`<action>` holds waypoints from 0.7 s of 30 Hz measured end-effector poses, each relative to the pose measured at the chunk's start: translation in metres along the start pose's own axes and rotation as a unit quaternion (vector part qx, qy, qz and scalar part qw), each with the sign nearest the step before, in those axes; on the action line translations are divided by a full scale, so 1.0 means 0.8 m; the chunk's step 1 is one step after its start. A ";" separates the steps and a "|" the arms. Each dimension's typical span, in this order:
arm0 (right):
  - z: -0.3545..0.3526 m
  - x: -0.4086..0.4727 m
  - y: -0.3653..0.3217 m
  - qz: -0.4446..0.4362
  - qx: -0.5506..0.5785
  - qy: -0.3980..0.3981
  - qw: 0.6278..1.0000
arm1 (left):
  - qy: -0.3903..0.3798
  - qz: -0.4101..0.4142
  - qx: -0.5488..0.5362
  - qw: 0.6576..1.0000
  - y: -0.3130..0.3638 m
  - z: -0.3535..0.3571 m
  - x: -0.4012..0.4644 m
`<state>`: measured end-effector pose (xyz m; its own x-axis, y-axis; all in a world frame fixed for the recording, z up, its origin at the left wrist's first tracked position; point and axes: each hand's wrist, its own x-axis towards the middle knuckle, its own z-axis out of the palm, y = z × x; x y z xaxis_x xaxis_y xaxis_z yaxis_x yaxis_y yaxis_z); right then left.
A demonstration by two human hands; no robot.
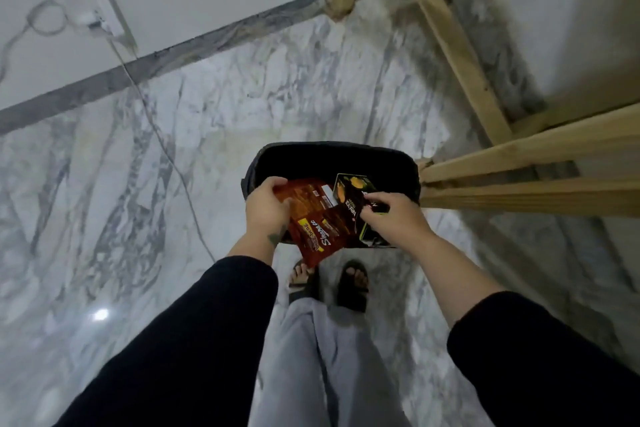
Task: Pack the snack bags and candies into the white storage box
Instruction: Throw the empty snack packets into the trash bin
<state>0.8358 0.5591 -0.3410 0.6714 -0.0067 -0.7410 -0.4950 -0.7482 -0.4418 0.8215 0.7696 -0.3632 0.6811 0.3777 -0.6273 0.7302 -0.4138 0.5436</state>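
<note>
Head view, looking steeply down: a person stands on a marble floor (145, 163) over a dark container (332, 156) set beside a wooden frame (512, 166); no white storage box is visible, so the destination cannot be confirmed from here.

Task items: a red-brown snack bag (313, 218) is held above the dark container, its lower edge hanging out past the near rim toward the feet; a black packet with orange fruit print (353, 194) lies just beside it, partly overlapped by it.

Risk: the red-brown bag is held by one edge only and hangs slack; a loose pinch could let it slide to the floor; the two packets overlap, so lifting one may drag the other; the wooden frame stands close to the right forearm and could snag a sleeve on withdrawal.

Pose: left hand (265, 206) reaches forward and down, its grip closed on the upper left edge of the red-brown bag; right hand (391, 215) is angled inward, its grip closed, fingers pinching the black packet at its lower right; both arms are extended, sleeves pushed back.
</note>
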 end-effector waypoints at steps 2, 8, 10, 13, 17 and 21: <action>0.008 0.025 0.006 0.003 -0.012 -0.008 1.000 | -0.004 -0.016 0.019 1.000 -0.011 0.015 0.023; 0.034 0.085 0.034 0.031 -0.010 -0.065 0.997 | -0.050 -0.069 0.009 0.996 -0.040 0.062 0.069; 0.033 0.087 0.037 0.028 -0.022 -0.081 0.996 | -0.048 -0.058 0.030 0.997 -0.039 0.060 0.064; 0.020 0.070 0.025 0.016 -0.043 -0.095 0.994 | -0.049 -0.059 0.052 0.996 -0.035 0.050 0.050; -0.021 0.028 -0.004 -0.013 -0.065 -0.110 0.992 | -0.078 -0.021 0.086 0.993 0.011 0.016 0.007; -0.073 -0.035 -0.040 -0.047 -0.089 -0.108 0.989 | -0.100 0.047 0.151 0.982 0.067 -0.027 -0.060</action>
<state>0.8649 0.5448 -0.2762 0.5673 0.1961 -0.7998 -0.3173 -0.8442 -0.4321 0.8292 0.7466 -0.2918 0.6982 0.1691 -0.6956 0.5950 -0.6775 0.4324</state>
